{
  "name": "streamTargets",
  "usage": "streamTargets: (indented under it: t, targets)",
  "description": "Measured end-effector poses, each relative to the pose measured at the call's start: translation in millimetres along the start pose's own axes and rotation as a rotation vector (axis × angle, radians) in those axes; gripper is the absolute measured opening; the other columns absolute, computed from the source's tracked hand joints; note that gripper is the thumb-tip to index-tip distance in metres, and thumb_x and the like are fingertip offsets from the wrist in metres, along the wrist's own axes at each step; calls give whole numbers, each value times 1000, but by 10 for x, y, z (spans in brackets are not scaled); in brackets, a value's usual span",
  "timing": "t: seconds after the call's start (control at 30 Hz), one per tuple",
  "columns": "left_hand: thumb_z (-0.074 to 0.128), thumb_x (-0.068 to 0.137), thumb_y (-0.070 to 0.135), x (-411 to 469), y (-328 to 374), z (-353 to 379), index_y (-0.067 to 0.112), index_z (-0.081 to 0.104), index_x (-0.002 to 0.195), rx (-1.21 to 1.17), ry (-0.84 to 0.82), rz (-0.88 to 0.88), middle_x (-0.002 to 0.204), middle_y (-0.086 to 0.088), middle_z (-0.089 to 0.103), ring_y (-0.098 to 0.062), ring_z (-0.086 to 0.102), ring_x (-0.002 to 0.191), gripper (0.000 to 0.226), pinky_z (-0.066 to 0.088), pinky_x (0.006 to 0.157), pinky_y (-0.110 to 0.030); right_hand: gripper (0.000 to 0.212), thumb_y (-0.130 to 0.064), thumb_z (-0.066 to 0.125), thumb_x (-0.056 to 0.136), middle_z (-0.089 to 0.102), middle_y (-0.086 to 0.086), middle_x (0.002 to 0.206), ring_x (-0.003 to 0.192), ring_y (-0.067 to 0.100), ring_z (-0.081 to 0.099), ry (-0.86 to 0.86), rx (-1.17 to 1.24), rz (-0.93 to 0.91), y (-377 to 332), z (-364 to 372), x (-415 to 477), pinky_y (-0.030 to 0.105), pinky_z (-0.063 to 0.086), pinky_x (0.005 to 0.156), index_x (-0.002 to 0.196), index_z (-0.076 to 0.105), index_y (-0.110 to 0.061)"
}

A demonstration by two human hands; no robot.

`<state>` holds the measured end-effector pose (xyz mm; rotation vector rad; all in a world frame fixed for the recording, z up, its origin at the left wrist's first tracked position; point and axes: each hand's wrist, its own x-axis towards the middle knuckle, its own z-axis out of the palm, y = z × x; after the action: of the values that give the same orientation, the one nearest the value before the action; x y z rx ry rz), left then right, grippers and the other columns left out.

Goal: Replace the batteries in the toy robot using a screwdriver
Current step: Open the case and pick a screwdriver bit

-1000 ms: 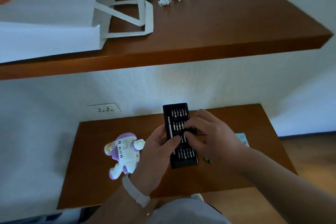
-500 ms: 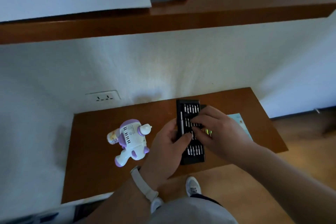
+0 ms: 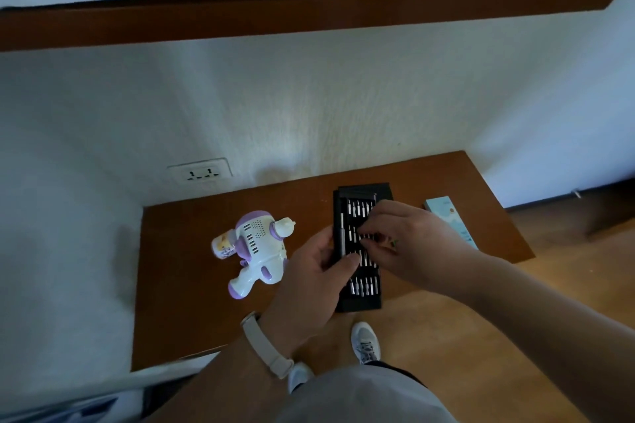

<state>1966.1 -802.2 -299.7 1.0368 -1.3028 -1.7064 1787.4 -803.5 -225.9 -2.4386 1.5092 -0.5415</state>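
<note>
Head view: white-and-purple plastic toy robot (image 3: 256, 251) lies back-up on brown wooden table (image 3: 192, 312), left of black bit-set case (image 3: 360, 292). Left hand (image 3: 309, 288) grasps case edge. Right hand (image 3: 405, 247) pinches among small steel bits (image 3: 364, 286); held bit unclear. Bits likely light, slippery; pinch at shank.

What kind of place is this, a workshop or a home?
Probably a room in a home, not a workshop: a small wooden table against a white wall with a socket, a wooden shelf above, and wood flooring.
</note>
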Motion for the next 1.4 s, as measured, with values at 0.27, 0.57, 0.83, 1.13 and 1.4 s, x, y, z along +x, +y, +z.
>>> streamTargets:
  t: [0.27, 0.57, 0.83, 1.13, 1.4]
  targets:
    - [62, 90, 26, -79, -66, 1, 26, 61, 131, -9, -36, -35, 112, -1, 76, -19, 72, 105, 41, 59, 88, -39, 10, -10, 76, 82, 69, 6, 87, 68, 19, 67, -66, -85, -92, -19, 26, -55, 33, 58, 56, 91, 74, -7]
    - [63, 91, 24, -118, -114, 68, 27, 62, 128, -13, -51, -80, 107, 0, 77, -16, 73, 101, 38, 59, 79, -27, 20, -18, 56, 94, 66, 7, 86, 67, 22, 63, -194, -197, -158, 24, -20, -91, 37, 55, 56, 87, 72, -6]
    - [63, 93, 22, -69, -83, 108, 30, 62, 126, -13, -52, -98, 111, 3, 76, -13, 72, 104, 34, 58, 80, -25, 31, -22, 46, 94, 65, 8, 82, 60, 21, 62, -147, -174, -201, 125, 2, -108, 36, 54, 49, 83, 71, -5]
    - [64, 92, 24, 16, -44, 154, 41, 62, 120, 41, -21, -89, 109, 9, 76, -10, 73, 101, 33, 58, 75, -22, 3, -3, 73, 83, 67, 11, 82, 63, 24, 64, -1, -35, -145, 284, 152, -186, 38, 56, 51, 85, 71, -1]
    - [63, 97, 10, 122, -56, 299, 40, 63, 114, 113, 3, -115, 104, 11, 77, -9, 74, 96, 34, 57, 72, -18, 12, -8, 77, 83, 70, 6, 92, 76, 16, 68, -26, 64, -75, 531, 153, -275, 28, 59, 62, 94, 76, -5]
